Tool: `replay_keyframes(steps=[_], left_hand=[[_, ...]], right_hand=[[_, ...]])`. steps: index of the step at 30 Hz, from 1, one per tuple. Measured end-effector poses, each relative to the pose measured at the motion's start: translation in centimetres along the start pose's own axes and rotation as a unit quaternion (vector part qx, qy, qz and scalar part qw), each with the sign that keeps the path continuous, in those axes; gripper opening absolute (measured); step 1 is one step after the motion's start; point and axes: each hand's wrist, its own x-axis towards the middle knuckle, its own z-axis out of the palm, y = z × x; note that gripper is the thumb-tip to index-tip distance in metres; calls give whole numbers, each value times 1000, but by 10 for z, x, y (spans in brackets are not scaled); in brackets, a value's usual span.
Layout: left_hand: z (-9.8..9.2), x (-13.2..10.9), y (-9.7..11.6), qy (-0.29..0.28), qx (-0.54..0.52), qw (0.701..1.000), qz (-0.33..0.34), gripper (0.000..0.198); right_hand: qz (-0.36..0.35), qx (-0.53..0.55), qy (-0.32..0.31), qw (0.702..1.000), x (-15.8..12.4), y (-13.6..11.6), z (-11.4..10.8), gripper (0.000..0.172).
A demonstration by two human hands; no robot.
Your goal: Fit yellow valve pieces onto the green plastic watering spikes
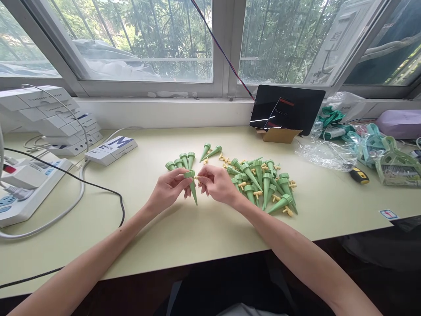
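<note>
Between the fingers of my left hand (167, 188) is a green plant watering spike (192, 188), its cap up and its point slanting down. My right hand (217, 182) pinches a small yellow valve (197, 177) against the side of that spike's cap. Whether the valve sits inside the cap, I cannot tell. Behind my left hand several green spikes (183, 157) lie in a row, partly covered by the fingers. Two more spikes (210, 151) lie just beyond my hands. A heap of green spikes (263, 177) mixed with yellow valves (288, 211) lies right of my right hand.
White boxes (112, 150) and a power strip (29, 193) with cables stand at the left. A tablet (286, 109) leans on a cardboard stand (279, 135) at the back. Clear plastic wrap (324, 153), a yellow-black tool (359, 175) and small brush sets (396, 164) lie at the right.
</note>
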Motion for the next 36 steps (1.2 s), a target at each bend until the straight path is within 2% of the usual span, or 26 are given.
replay_keyframes(steps=[2, 4, 8, 11, 13, 18, 20, 24, 27, 29, 31, 36], left_hand=[[1, -1, 1, 12, 13, 1000, 13, 21], [0, 0, 1, 4, 5, 1000, -3, 21], [-3, 3, 0, -37, -92, 991, -95, 26], [-4, 4, 0, -43, -145, 978, -145, 31], [-3, 3, 1, -39, -126, 982, -131, 31], [2, -1, 2, 9, 0, 1000, -14, 24], [3, -1, 2, 18, 8, 1000, -3, 24], [0, 1, 1, -16, -59, 996, -70, 27], [-2, 4, 0, -31, -137, 980, -140, 31], [-3, 4, 0, -32, -162, 973, -161, 32], [-2, 4, 0, -29, -149, 978, -146, 31], [5, -1, 2, 33, -35, 999, -23, 29]], right_hand=[[9, 13, 0, 1000, 0, 1, 0, 11], [12, 18, 2, 1000, 0, 2, 0, 11], [-3, 1, -1, 1000, 0, 2, 1, 13], [-15, -23, -2, 1000, -1, 2, 0, 13], [-16, -29, -2, 999, -1, 2, 0, 13], [-3, -10, -3, 1000, 0, 2, 0, 13], [2, -4, -1, 1000, 0, 2, 0, 12], [1, -13, 0, 1000, 0, 2, 0, 13], [-12, -27, -6, 1000, -1, 1, 0, 13], [-17, -35, -8, 999, -2, 0, 0, 13], [-17, -38, -10, 999, -2, -1, 0, 13], [15, -4, -3, 1000, 0, -2, 1, 12]])
